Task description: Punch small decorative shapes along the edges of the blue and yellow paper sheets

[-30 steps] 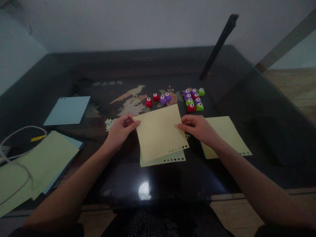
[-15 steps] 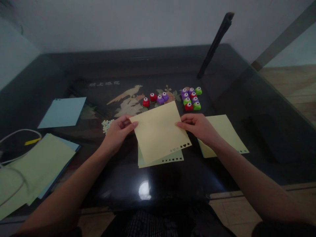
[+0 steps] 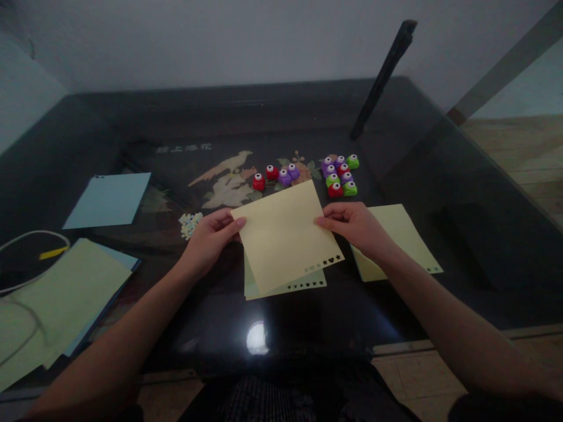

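Note:
A pale yellow paper sheet [image 3: 284, 234] with small punched shapes along its lower right edge is held between both hands, turned at a slant. My left hand [image 3: 209, 239] pinches its left corner and my right hand [image 3: 355, 225] pinches its right edge. Under it lies a light green sheet [image 3: 303, 285] with a row of punched stars, flat on the dark glass table [image 3: 308, 328]. Just beyond the sheet stands a cluster of small red, purple and green craft punches [image 3: 341, 175], with a few more punches [image 3: 275, 176] to their left.
Another yellow sheet [image 3: 407, 237] lies to the right of my right hand. A blue sheet [image 3: 109, 199] and a stack of green and blue sheets [image 3: 57, 305] lie at the left, beside a white cable [image 3: 30, 237]. Paper cut-outs [image 3: 190, 223] sit near my left hand. A dark stand [image 3: 382, 76] leans at the back.
The held yellow sheet has turned a little further clockwise, its punched corner swinging right. Both hands keep their grip; the view has shifted slightly.

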Demonstrator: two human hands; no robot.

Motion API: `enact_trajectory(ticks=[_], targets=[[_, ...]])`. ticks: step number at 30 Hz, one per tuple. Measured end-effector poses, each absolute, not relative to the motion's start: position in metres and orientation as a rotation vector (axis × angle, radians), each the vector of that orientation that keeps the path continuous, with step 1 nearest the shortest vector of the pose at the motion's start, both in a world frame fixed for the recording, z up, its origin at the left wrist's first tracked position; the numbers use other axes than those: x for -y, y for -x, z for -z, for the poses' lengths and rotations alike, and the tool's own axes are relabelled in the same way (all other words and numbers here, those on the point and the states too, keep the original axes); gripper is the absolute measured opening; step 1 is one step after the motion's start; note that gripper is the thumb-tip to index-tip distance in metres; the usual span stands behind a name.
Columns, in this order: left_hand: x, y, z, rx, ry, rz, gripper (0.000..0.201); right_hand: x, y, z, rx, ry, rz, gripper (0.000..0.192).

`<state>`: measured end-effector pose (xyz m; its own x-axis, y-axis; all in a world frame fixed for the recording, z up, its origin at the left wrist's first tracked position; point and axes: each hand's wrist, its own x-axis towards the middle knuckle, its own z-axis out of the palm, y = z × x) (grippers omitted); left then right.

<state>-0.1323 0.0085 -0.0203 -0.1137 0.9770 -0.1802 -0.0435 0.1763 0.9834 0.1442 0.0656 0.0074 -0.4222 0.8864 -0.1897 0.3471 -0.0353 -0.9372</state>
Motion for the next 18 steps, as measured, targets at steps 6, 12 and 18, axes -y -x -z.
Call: enact_trajectory(ticks=[6, 12, 18], targets=[[-0.005, 0.135, 0.025, -1.292, -1.013, -1.045, 0.029, -0.067, -0.147, -0.006, 1.791, 1.298, -1.517, 0.022], [0.001, 0.136, 0.022, -1.194, -1.197, -0.733, 0.045, -0.068, -0.148, -0.005, 1.81, 1.33, -1.628, 0.025], [0.003, 0.131, 0.023, -1.202, -1.283, -0.592, 0.041, -0.068, -0.149, -0.004, 1.848, 1.339, -1.642, 0.025]])
